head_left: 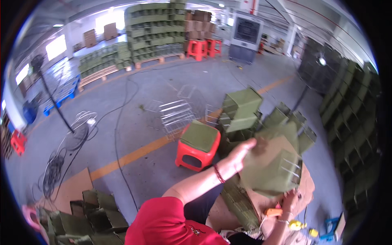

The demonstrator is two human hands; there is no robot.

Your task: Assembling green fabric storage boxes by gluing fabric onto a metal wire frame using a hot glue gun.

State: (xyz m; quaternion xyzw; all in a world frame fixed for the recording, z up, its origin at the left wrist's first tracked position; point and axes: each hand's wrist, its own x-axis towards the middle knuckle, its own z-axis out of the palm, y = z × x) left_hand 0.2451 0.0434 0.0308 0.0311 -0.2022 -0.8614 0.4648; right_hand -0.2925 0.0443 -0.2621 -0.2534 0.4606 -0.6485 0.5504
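I gripped the blurred olive-green fabric bin (271, 165) tilted, wire frame rightward, left hand (241, 154) clasping its top, right hand (290, 200) pinching its bottom.

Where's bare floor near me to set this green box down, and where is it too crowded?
Open grey floor lies left of the red stool, between the orange floor line and the black cables. Crowded: the stacked green boxes right of the stool, the wire racks behind it, and the cardboard under the held green box.
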